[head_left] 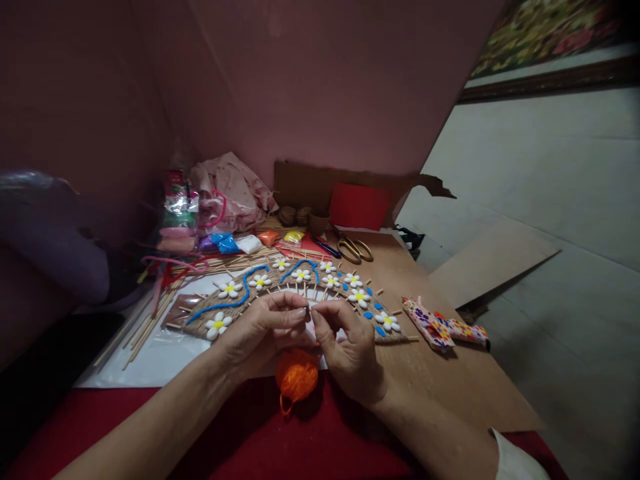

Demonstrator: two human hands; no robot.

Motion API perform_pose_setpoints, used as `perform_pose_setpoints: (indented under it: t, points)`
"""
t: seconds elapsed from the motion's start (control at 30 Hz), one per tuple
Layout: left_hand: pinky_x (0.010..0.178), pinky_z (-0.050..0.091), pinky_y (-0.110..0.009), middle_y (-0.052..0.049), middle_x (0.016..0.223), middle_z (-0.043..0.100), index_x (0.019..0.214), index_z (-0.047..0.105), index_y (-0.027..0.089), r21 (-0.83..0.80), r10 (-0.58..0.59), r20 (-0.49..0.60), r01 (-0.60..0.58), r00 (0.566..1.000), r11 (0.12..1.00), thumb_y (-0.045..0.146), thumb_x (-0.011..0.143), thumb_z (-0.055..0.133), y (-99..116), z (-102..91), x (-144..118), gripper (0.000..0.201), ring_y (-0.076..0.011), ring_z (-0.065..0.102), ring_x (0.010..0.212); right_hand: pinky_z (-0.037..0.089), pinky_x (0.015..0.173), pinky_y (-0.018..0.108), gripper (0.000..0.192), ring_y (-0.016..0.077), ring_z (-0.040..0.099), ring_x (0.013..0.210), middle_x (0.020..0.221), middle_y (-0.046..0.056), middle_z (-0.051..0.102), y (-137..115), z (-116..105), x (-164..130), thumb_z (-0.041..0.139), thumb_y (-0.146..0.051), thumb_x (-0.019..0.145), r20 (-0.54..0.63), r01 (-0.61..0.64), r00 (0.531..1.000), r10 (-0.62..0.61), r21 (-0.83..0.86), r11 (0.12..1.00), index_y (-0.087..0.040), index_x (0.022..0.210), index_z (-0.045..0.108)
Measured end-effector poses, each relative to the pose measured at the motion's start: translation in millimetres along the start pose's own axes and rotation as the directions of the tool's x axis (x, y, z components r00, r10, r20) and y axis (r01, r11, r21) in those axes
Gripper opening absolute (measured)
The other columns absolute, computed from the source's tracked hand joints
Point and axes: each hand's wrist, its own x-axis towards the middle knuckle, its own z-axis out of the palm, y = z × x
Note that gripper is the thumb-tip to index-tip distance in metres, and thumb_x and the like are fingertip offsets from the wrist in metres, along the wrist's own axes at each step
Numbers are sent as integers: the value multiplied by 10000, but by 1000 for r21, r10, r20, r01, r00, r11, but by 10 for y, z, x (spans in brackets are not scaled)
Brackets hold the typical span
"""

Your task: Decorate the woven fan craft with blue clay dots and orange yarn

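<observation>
Yarn (297, 377) pinched between our hands

Our left hand (265, 328) and right hand (350, 350) meet fingertip to fingertip, fingers narrow on a strand; the orange ball sits just below, nearer us, on the tabletop (450, 393).

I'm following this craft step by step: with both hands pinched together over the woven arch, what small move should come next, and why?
Probably draw the pinched strand toward the arch. The left hand and right hand meet fingertip to fingertip just above its lower edge, with the orange yarn ball below; what they pinch is too small to tell.

text: none legible | labels: none | numbers: none | packets (181, 200): print blurred
</observation>
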Motion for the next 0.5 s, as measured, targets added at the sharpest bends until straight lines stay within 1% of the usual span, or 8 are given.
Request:
perform_pose_setpoints:
  t: [0.1, 0.2, 0.27, 0.33, 0.4, 0.5]
  points:
    - [603, 510, -218, -25, 693, 633, 783, 621, 114, 7, -3, -14, 3, 1000, 1000, 60, 670, 711, -2, -2, -7, 154, -104, 603, 579, 463, 587, 195, 107, 93, 575, 622, 749, -4, 626, -3, -5, 1, 538, -126, 844, 7, 16, 1000, -16, -9, 1000, -186, 912, 593]
    - [602, 507, -216, -17, 666, 624, 772, 618, 113, 9, -3, -11, 3, 1000, 1000, 65, 682, 705, 4, 12, -10, 135, -96, 595, 568, 449, 543, 198, 167, 88, 549, 566, 709, -13, 609, -17, -18, -3, 548, -138, 837, 29, 7, 1000, -6, -18, 1000, -193, 989, 591]
    - [573, 494, -196, -6, 627, 607, 755, 614, 109, 10, 2, -5, -2, 1000, 1000, 67, 697, 696, 10, 29, -12, 108, -80, 574, 536, 433, 501, 201, 244, 89, 523, 524, 670, -20, 587, -22, -25, -8, 560, -155, 829, 71, -6, 997, 9, -33, 999, -194, 1070, 576]
    - [525, 465, -164, 7, 583, 582, 725, 607, 102, 8, 8, 7, -8, 1000, 1000, 65, 705, 689, 11, 42, -16, 92, -57, 536, 490, 430, 486, 205, 287, 98, 524, 526, 656, -16, 582, -18, -27, -12, 557, -164, 827, 114, -11, 993, 17, -49, 999, -189, 1113, 569]
    - [507, 451, -155, 11, 567, 573, 703, 600, 100, -2, -1, 25, 1, 1000, 1000, 72, 706, 693, 4, 42, -20, 97, -49, 518, 471, 432, 486, 208, 274, 102, 528, 533, 669, -5, 595, -10, -25, -14, 541, -163, 836, 129, -7, 992, 13, -51, 999, -188, 1105, 582]
    - [544, 475, -184, -7, 590, 586, 701, 600, 100, -4, -14, 25, 14, 1000, 1000, 145, 721, 706, -17, 25, -21, 116, -71, 549, 508, 441, 513, 214, 235, 99, 528, 543, 715, 5, 622, -6, -22, -9, 530, -158, 850, 99, -14, 995, 17, -32, 999, -197, 1071, 599]
